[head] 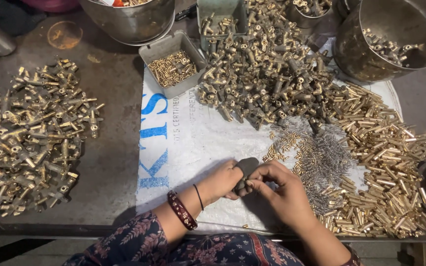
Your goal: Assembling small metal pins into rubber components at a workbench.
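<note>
Lying on a dark bench (117, 162), white sack (208, 143), possibly woven.

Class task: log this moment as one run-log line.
left hand: grips dark tool | right hand: pinches tool | nearby: springs, brass tubes

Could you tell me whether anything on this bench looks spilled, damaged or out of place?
Nothing stands out. One small brass piece lies alone at the sheet's near edge, apart from the heaps. Both hands, left hand and right hand, grip a dark tool.
</note>
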